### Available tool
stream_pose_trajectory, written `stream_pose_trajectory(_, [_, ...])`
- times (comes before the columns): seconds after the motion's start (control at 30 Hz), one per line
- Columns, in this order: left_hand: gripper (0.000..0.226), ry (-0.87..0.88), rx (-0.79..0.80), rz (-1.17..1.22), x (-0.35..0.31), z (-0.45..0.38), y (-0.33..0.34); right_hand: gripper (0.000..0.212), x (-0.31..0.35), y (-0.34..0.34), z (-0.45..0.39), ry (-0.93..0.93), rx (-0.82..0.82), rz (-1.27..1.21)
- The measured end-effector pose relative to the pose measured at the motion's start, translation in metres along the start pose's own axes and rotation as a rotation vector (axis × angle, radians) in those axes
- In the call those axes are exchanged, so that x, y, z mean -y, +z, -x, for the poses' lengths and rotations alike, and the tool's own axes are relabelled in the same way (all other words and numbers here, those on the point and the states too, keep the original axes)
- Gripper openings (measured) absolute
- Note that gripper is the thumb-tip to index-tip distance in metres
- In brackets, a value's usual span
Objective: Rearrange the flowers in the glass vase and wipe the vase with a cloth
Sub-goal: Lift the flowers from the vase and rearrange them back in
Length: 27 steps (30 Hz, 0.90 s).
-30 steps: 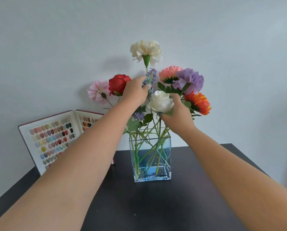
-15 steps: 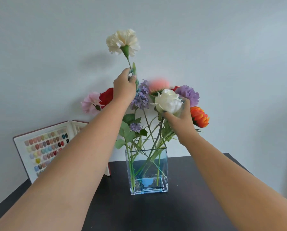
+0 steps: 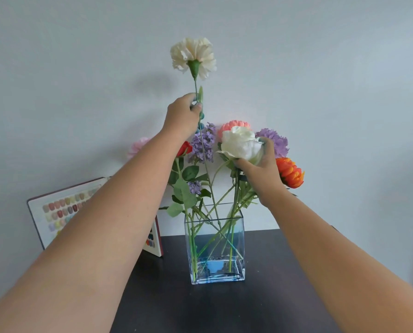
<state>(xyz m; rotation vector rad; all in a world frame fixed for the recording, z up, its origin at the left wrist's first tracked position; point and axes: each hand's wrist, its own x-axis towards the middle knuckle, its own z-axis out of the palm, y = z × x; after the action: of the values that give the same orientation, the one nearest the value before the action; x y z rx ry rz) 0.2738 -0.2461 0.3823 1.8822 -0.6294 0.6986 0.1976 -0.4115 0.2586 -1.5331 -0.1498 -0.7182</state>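
Head view: my hands work the flowers above the glass vase (image 3: 215, 246) on the dark bench (image 3: 260, 306).
Left hand (image 3: 182, 115) pinches the cream carnation (image 3: 193, 57) stem, raised; right hand (image 3: 263, 174) cups the white rose (image 3: 241, 144). No readable writing on the swatch card (image 3: 56, 215).

Plain pale grey wall (image 3: 320, 68); dark matte tabletop (image 3: 224, 308) against it.

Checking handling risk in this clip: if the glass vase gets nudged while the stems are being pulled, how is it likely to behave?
The glass vase looks tall on a narrow base, with only shallow water low down, so it is probably light and apt to tip. The left hand is lifting the cream carnation, whose stem crosses the others; that may tug it sideways. Smooth glass on the dark table could also slide.
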Motion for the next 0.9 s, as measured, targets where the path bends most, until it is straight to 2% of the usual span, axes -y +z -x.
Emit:
stream_pose_trajectory(0.17, [0.026, 0.010, 0.058, -0.140, 0.006, 0.013, 0.009, 0.061, -0.005, -0.003, -0.003, 0.071, -0.109, -0.040])
stream_pose_trajectory(0.4, [0.018, 0.125, 0.217, -0.382, 0.022, 0.049, 0.045, 0.055, -0.022, 0.015, 0.004, 0.023, -0.042, 0.265])
stream_pose_trajectory(0.53, [0.010, 0.062, 0.325, -0.467, 0.034, 0.058, 0.045, 0.054, -0.036, 0.017, 0.013, -0.043, -0.011, 0.432])
stream_pose_trajectory(0.67, [0.013, 0.003, 0.441, -0.587, 0.043, 0.060, 0.041, 0.056, -0.047, 0.018, 0.021, -0.130, 0.045, 0.589])
stream_pose_trajectory(0.83, [0.026, -0.054, 0.438, -0.547, 0.044, 0.060, 0.038, 0.062, -0.052, 0.017, 0.022, -0.225, 0.107, 0.765])
stream_pose_trajectory(0.9, [0.035, -0.068, 0.454, -0.524, 0.043, 0.063, 0.036, 0.058, -0.054, 0.015, 0.023, -0.238, 0.131, 0.860])
